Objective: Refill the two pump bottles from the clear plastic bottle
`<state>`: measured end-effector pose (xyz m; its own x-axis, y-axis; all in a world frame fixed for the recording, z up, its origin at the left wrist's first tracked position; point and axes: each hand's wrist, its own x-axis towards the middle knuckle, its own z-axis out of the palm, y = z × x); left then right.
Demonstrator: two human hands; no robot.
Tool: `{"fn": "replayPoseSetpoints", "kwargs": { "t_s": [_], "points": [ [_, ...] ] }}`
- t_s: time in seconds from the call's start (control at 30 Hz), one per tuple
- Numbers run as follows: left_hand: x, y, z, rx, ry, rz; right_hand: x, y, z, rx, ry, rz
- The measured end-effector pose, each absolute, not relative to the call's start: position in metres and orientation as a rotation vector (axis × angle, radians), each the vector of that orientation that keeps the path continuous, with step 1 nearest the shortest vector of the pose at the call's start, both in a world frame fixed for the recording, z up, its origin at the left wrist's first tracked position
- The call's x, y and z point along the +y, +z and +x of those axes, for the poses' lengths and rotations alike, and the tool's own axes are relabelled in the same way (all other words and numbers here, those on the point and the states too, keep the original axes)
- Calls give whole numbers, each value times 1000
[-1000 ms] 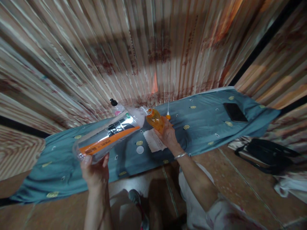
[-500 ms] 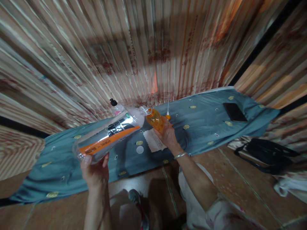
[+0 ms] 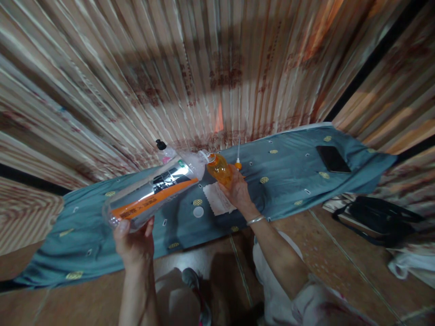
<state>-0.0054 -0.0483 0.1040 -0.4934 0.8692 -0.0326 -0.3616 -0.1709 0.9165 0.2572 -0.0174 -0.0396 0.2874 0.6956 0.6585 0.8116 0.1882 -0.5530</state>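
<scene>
A large clear bottle (image 3: 159, 188) with a silver, black and orange label lies tilted over the cloth, its base in my left hand (image 3: 132, 240). Its white-rimmed mouth meets the mouth of a small orange see-through bottle (image 3: 219, 168). My right hand (image 3: 237, 189) is wrapped round that orange bottle. Just behind my right fingers is an orange-and-white spray or pump top (image 3: 238, 164) with a thin tube pointing up. Below the bottles are a pale cloth (image 3: 216, 199) with a scalloped edge and a round white cap (image 3: 198, 212).
Behind the big bottle stands a clear bottle with a black top (image 3: 161, 145). A dark phone (image 3: 333, 159) lies at the right of the blue-green tablecloth (image 3: 288, 181). Pleated curtains (image 3: 217, 68) hang behind the table. On the right, a black bag (image 3: 377, 219) sits beyond the table edge.
</scene>
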Motion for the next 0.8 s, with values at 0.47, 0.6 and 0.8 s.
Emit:
{"fn": "replayPoseSetpoints", "kwargs": {
  "t_s": [0.47,0.6,0.8],
  "points": [
    [-50,104,-5,1152,1790,695,-18,-40,257,-1458,-147,-1559],
    [-49,105,-5,1127,1796,744,-18,-38,256,-1447,-152,-1581],
    [-49,104,-5,1130,1803,739,-19,-35,256,-1440,-119,-1595]
  ]
}}
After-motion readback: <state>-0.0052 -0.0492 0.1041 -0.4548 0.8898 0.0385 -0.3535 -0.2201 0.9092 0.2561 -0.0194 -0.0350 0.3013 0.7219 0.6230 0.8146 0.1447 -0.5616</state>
